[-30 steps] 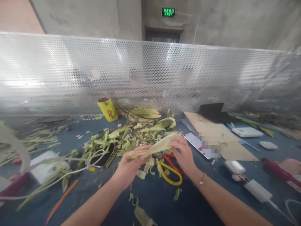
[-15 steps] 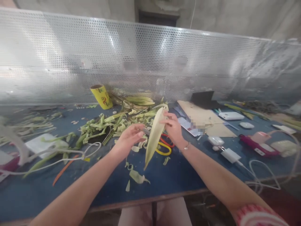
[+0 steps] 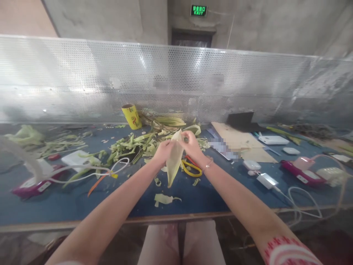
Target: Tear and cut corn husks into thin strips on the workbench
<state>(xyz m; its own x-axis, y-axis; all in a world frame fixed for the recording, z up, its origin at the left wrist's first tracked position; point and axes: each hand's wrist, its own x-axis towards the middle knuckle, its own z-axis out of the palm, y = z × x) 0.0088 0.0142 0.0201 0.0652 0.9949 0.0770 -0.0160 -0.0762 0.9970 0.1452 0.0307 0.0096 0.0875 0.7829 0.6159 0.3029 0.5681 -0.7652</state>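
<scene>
A pale green corn husk [image 3: 173, 163] hangs point down between my hands, over the blue table. My left hand [image 3: 162, 151] has its fingers closed on the husk's left edge. My right hand [image 3: 192, 146] pinches the upper right edge near the top, with thumb and forefinger bent together. Behind both hands lies a pile of husk strips and leaves [image 3: 129, 145]. Yellow and red loop handles [image 3: 191, 172], seemingly of scissors, lie just below my right hand. Closer to me, a torn husk scrap [image 3: 164, 199] rests on the table.
A yellow cardboard tube [image 3: 132, 117] stands tilted behind the pile. White cables [image 3: 82, 180] and a purple power strip [image 3: 38, 186] are at left. To the right lie a phone [image 3: 220, 148], cardboard [image 3: 234, 136], a white charger [image 3: 267, 181] and another purple strip [image 3: 300, 175]. A perforated metal screen [image 3: 154, 84] borders the back.
My left hand has moved from open beside the husk to closed on its edge. The husk has come slightly left and hangs more upright. The camera view has shifted.
</scene>
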